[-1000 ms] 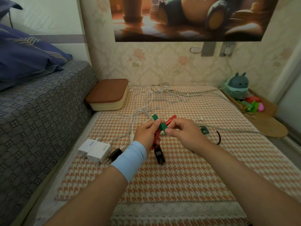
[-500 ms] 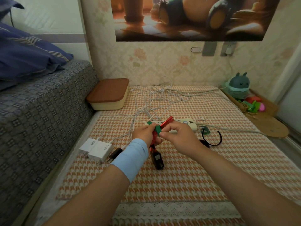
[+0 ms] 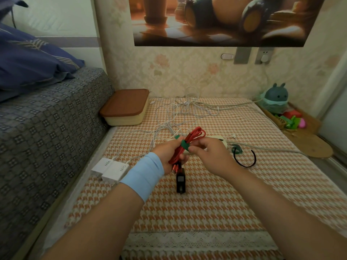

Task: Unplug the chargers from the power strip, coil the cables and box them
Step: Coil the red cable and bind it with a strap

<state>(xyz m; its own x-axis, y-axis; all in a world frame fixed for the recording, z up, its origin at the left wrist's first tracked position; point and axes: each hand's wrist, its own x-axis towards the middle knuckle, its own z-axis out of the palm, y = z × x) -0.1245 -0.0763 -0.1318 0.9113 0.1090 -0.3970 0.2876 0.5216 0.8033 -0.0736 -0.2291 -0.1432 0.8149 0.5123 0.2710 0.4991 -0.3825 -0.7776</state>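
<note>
**Red cable coil** [image 3: 196, 134]: folded into a loose bundle of several loops and held up above the mat, in front of me. My left hand [image 3: 168, 152] grips its lower half with fingers curled round it. The loop ends stand up past my knuckles.

**Green fabric strap** [image 3: 185, 144]: wrapped round the middle of the coil. My right hand [image 3: 210, 153] pinches it between thumb and forefinger. The two hands are close together, both on the bundle.

**Black plug-in charger** [image 3: 180, 182]: directly below my left hand, at the coil's lower end. I cannot tell whether it hangs or rests on the mat.

**Pale blue wristband** [image 3: 144, 175]: on my left wrist.

**White power strip** [image 3: 220, 138]: on the mat just behind my hands, mostly hidden by them.

**Second green strap** [image 3: 237, 149] and **thin black cable loop** [image 3: 255, 158]: on the mat beside each other, right of my right hand.

**Two white block chargers** [image 3: 112, 168]: side by side, touching, at the mat's left edge.

**Tangle of white cables** [image 3: 178, 113]: spread across the far half of the mat.

**Cream box with brown lid** [image 3: 124, 109]: closed, at the far left corner against the bed.

**Orange-and-white houndstooth mat** [image 3: 206, 203]: lies under all the above.

**Bed with grey patterned cover** [image 3: 47, 128]: along the left, with a dark blue pillow [image 3: 28, 66] on it.

**Teal plush toy** [image 3: 277, 96]: far right, by the wall.
</note>
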